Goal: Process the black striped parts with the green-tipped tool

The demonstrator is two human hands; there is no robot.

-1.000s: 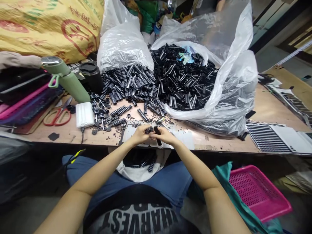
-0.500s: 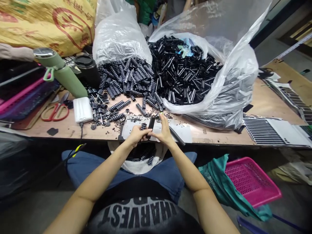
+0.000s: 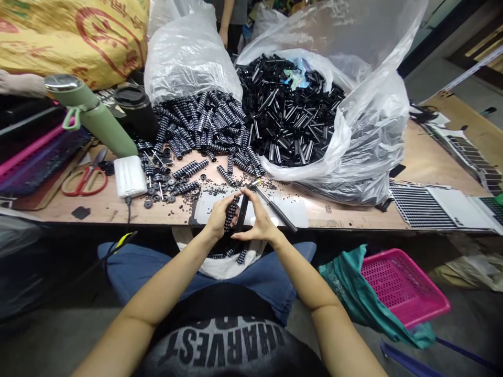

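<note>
A pale brown workbench [image 3: 428,162] is stretching across the room, with a clear plastic bag [image 3: 369,152] holding a heap of shiny black tubes [image 3: 294,120]. At the front edge, the left hand [image 3: 217,215] is curling snugly around a black-and-white patterned cylinder [image 3: 230,214]. A slim black bar [image 3: 242,210] is slanting between both hands. The right hand [image 3: 261,219] is making a wide C, fingertips at the bar's upper end; honestly can't tell whether it's gripping.
</note>
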